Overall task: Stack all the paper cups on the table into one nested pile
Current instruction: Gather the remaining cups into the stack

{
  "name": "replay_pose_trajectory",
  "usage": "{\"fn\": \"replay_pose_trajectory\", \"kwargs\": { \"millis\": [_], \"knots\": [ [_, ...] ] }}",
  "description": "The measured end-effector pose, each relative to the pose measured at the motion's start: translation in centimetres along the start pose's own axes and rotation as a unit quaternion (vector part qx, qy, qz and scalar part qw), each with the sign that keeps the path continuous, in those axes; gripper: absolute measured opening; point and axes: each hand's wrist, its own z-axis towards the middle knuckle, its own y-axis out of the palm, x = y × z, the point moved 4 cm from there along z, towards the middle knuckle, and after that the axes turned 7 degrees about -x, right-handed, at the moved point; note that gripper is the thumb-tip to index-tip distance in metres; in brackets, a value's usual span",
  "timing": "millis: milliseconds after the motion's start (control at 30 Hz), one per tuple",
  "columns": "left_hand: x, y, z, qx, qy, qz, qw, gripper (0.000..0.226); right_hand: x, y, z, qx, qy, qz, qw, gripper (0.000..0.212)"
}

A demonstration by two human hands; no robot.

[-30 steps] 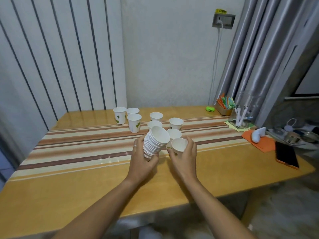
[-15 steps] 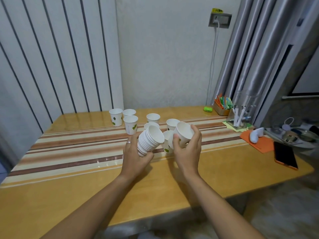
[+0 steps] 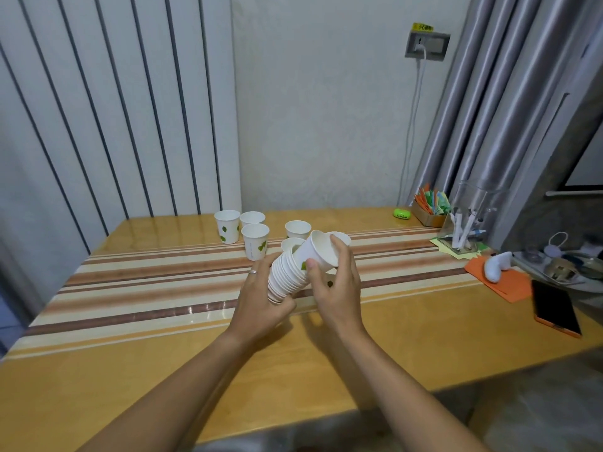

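Fingers (image 3: pixel 261 272) hold nested pile (image 3: pixel 287 277) | right hand (image 3: pixel 336 288) seating cup (image 3: pixel 318 252)

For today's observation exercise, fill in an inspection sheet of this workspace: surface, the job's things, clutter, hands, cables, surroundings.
Surface: wooden table with a striped runner across it.
Job's things: tilted nested stack of paper cups; a single cup going into its top; loose cups standing behind, among them a leaf-printed cup.
Clutter: green case, box of coloured packets, clear pen holder, orange paper, white object, black phone.
Hands: left hand grips the stack; right hand holds the single cup.
Cables: white cable hanging from the wall socket.
Surroundings: striped wall panel, grey curtain.
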Motion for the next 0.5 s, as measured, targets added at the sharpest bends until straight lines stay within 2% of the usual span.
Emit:
{"fn": "replay_pose_trajectory", "kwargs": {
  "millis": [133,333,433,500],
  "knots": [
    [0.2,-0.1,-0.1,-0.023,0.031,0.021,0.999,0.09,0.4,2.0,-0.6,-0.081,0.018,0.025,0.996,0.062],
    [0.2,-1.2,0.0,-0.003,0.037,0.074,0.997,0.081,0.3,3.1,-1.2,-0.135,0.039,0.047,0.989,0.069],
    [-0.5,-2.4,0.0,-0.007,0.064,0.11,0.992,0.083,0.7,2.7,-0.9,-0.115,0.025,0.028,0.993,0.067],
    [-1.4,-3.2,0.1,-0.023,0.072,0.147,0.986,0.085,1.4,2.1,-0.9,-0.059,0.021,0.007,0.998,0.059]
  ]
}}
